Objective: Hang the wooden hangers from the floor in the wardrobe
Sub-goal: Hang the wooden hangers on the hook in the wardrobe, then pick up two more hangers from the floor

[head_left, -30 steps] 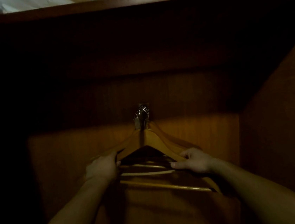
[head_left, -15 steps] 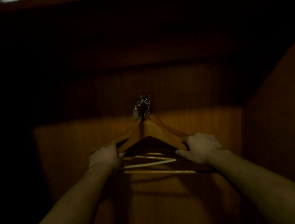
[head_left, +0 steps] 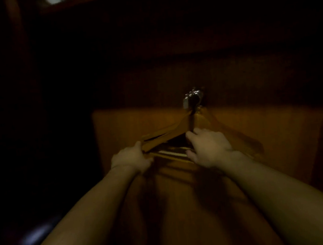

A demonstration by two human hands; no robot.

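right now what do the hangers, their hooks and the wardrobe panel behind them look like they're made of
The hangers look like wood with a smooth orange-brown finish, probably varnished; the picture is too blurred to show grain. The hooks look like shiny metal, judging by the bright silvery glints. The wardrobe panel looks like wood or wood veneer, matt warm brown; it is too dim to tell which.

We've got two bare arms in shot: the left forearm [head_left: 83, 218] and the right forearm [head_left: 285, 188] show uncovered skin from the bottom edge of the view right up to the wrists. The left hand [head_left: 130, 160] and right hand [head_left: 210, 149] are bare too. The light is dim and the picture soft, so we can't make out finer detail on the fingers.
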